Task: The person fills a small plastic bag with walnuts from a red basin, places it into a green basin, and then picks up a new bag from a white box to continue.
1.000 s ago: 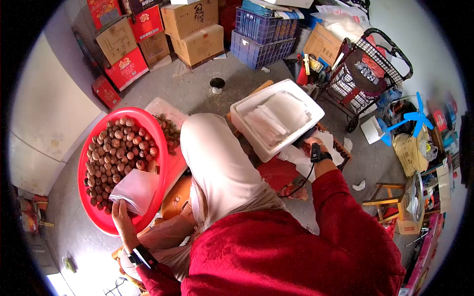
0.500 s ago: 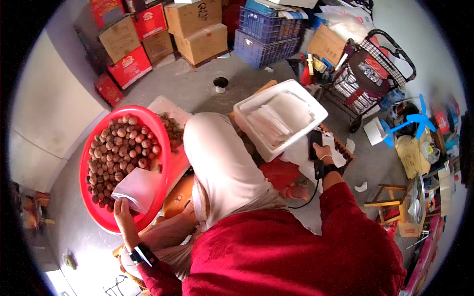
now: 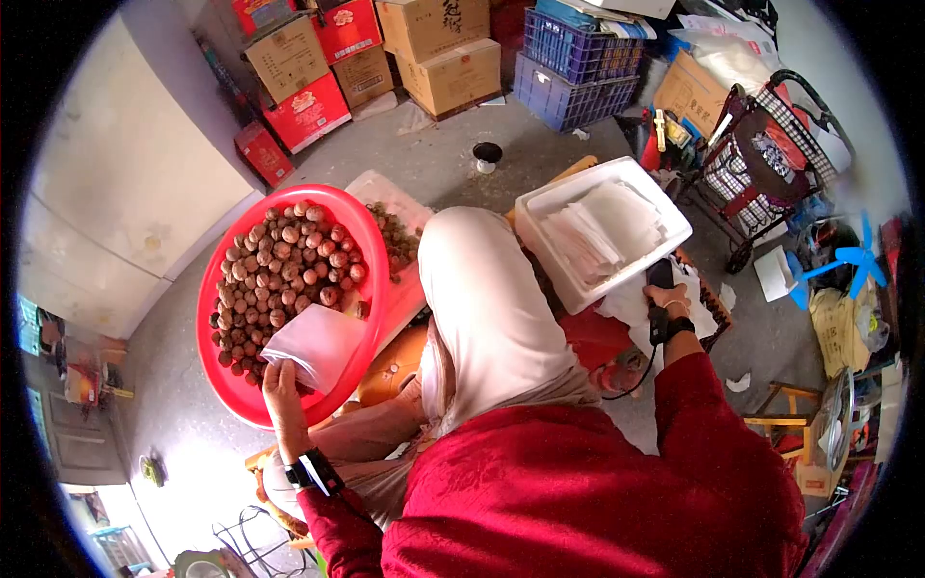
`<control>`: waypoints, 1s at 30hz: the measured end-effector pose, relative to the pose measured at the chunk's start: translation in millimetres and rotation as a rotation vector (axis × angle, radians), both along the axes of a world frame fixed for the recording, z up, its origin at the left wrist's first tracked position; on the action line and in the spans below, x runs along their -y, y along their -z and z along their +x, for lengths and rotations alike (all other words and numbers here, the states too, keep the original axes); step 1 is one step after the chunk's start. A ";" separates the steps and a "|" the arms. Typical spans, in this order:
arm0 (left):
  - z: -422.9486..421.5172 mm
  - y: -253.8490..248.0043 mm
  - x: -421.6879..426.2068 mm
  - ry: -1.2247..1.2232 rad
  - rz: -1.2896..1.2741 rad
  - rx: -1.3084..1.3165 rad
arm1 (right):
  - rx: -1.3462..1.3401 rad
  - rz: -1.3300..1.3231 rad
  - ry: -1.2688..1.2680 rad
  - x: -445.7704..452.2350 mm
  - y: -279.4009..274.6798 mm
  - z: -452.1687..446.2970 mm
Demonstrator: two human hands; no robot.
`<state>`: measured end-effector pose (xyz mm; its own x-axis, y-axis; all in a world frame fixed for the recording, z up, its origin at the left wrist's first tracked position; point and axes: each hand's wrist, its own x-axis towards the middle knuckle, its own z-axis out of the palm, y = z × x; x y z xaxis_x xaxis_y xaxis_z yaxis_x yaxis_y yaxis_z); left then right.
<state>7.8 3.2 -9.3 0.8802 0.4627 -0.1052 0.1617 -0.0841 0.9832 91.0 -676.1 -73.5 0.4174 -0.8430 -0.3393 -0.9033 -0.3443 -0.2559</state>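
My left hand (image 3: 282,387) pinches the lower edge of a thin white bag (image 3: 316,345), which looks like paper or film. This bag rests over a red plastic basin (image 3: 379,289), on top of many brown walnuts (image 3: 270,255). On the other side, my right hand (image 3: 673,301) is wrapped round a flat black object (image 3: 661,274), phone-like in shape; a black cable runs down near that wrist. Just beyond it stands a white foam box (image 3: 540,207) holding a stack of white paper pieces (image 3: 588,241). Loose white paper (image 3: 631,306) lies beneath my right hand.
Between the hands is my raised knee (image 3: 482,260). Small nuts or shells (image 3: 395,236) lie on a pale board behind the basin. Farther off are cardboard boxes (image 3: 448,77), blue crates (image 3: 573,91), a small black cup (image 3: 487,154) and a shopping trolley (image 3: 761,173).
The whole view has shifted, so everything sits farther right in the picture. My left hand still pinches the white bag and my right hand still grips the black object.
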 end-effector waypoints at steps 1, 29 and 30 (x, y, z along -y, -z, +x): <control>-1.4 -1.9 -1.2 0.003 0.004 -0.016 | 0.000 0.003 -0.004 1.8 4.2 2.8; 4.6 -2.3 7.3 -0.063 0.107 0.126 | 1.403 -0.033 -1.353 -270.7 -114.2 39.0; 4.4 -0.4 5.1 -0.037 0.158 0.128 | 1.371 -0.067 -1.415 -284.3 -115.1 41.2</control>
<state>12.2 -1.9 -8.9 0.8639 0.4968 0.0832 0.0417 -0.2352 0.9711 132.1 -391.7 41.6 0.5961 0.2769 0.7537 0.7397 -0.5544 -0.3814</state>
